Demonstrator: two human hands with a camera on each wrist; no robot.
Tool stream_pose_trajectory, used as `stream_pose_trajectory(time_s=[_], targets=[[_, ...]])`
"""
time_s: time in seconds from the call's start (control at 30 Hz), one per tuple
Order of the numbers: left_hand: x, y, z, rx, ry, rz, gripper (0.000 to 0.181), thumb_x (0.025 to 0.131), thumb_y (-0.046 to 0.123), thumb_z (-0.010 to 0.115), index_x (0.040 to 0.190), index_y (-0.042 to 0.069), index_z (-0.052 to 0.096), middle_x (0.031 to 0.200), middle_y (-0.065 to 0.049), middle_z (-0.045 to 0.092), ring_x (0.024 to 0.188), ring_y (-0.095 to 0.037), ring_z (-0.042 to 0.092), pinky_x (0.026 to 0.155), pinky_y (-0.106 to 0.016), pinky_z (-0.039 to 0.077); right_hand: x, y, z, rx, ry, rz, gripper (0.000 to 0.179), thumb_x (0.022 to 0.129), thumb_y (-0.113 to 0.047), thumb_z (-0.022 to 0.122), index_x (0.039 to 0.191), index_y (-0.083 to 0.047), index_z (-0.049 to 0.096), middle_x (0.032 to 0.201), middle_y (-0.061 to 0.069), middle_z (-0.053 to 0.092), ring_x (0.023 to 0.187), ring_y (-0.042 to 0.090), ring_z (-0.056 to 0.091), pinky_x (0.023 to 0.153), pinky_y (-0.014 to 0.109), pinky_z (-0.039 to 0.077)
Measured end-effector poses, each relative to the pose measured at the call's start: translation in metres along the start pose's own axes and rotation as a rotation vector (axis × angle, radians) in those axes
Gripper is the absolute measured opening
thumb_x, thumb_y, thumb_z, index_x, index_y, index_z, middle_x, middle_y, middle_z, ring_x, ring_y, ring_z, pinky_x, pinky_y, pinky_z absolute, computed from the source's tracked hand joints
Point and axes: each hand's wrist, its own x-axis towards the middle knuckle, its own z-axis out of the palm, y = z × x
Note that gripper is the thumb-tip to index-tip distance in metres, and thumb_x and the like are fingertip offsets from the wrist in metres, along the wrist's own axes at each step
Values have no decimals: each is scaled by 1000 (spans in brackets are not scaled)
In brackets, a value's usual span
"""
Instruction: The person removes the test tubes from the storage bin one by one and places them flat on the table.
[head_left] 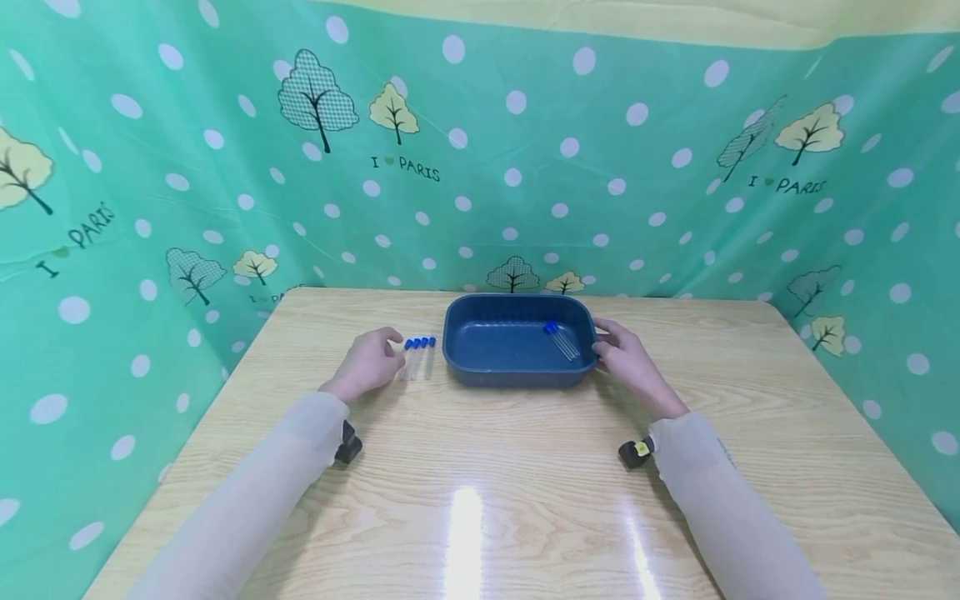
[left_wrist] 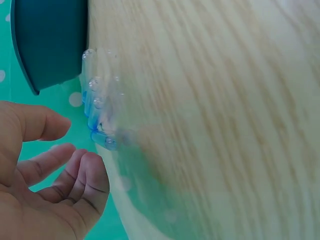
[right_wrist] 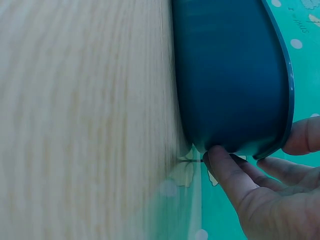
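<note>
A row of several clear test tubes with blue caps (head_left: 420, 342) lies on the table, left of a dark blue plastic basin (head_left: 495, 379). Beside them is my left hand (head_left: 367, 363), fingers loosely bent and nothing held. The left wrist view shows this hand (left_wrist: 60, 185) apart from the tubes (left_wrist: 97, 102). My right hand (head_left: 628, 357) holds the basin at its right end. In the right wrist view, the thumb lies at the rim while the fingers (right_wrist: 230, 172) bear on the outer wall. More blue-capped tubes (head_left: 562, 342) lie inside the basin, towards its right.
The wooden table (head_left: 525, 450) reaches back to a green dotted curtain (head_left: 525, 200), which also hangs along both sides. A dark device (head_left: 348, 443) sits at the left wrist, another dark device (head_left: 636, 452) at the right.
</note>
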Motion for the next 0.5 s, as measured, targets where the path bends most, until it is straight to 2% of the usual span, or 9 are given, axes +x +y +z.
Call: stream_pose_trajectory(time_s=[0.5], targets=[[4,15,-3,-4,52,53,34,84,17,59,115,5,53,87,-7,55,72,-20,53,60,-30,45,1,1,1,0,-7,6,50,92,-6,35,141,-7,24,132,23,39,117,32,44,91,41,41]])
